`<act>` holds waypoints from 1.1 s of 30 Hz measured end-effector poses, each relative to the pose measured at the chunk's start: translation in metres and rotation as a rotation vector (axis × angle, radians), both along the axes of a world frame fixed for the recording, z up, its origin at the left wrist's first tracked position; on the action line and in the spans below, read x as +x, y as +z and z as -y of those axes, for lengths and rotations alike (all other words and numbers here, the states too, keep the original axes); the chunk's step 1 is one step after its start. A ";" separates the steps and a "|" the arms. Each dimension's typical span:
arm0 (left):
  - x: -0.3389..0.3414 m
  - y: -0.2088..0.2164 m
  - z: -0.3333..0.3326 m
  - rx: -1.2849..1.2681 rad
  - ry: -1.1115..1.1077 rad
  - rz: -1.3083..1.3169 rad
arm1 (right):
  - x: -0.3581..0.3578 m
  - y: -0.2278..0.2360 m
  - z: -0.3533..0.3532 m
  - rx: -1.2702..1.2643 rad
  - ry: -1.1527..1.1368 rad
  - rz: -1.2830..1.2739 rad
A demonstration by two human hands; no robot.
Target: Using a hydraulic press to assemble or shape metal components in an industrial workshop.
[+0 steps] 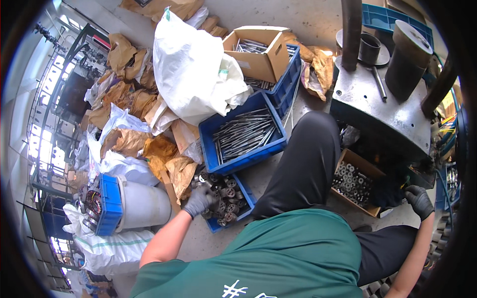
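My left hand (198,202), in a grey glove, reaches into a low blue bin (247,194) of short, round metal parts (229,201). Its fingers are among the parts at the bin's left side, too blurred to show whether they grip one. On the far right, my right hand (421,201), in a dark glove, is closed beside the press-like machine. Its fingers curl next to a dark, fuzzy-looking mass (387,191); what they hold is hidden. Just left of that mass, a cardboard box (373,212) holds many small ring-shaped metal parts (351,180).
A blue crate (211,144) of metal shafts (244,133) stands ahead, with a shaft-filled carton (275,57) behind it. White sacks (186,64) and brown paper lie left, near a grey bucket (144,204). The heavy metal machine (382,114) stands at right.
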State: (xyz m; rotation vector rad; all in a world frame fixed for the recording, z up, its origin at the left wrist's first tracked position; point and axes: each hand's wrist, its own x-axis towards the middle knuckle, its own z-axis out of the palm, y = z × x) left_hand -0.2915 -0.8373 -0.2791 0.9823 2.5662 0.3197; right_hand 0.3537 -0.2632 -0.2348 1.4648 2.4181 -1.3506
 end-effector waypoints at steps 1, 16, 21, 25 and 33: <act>0.006 0.047 -0.046 0.022 0.084 0.112 | 0.008 0.003 0.004 -0.025 -0.037 0.022; 0.065 0.203 -0.463 0.851 -0.495 0.555 | 0.015 0.002 0.008 0.208 0.109 0.227; 0.144 0.164 -0.578 0.889 -0.582 0.342 | 0.024 -0.005 0.012 0.187 0.055 0.342; 0.134 0.092 -0.618 0.520 -0.657 -0.061 | 0.017 0.008 0.021 0.144 0.017 0.416; 0.130 0.080 -0.622 0.499 -0.657 0.046 | 0.041 -0.007 0.014 0.149 -0.009 0.401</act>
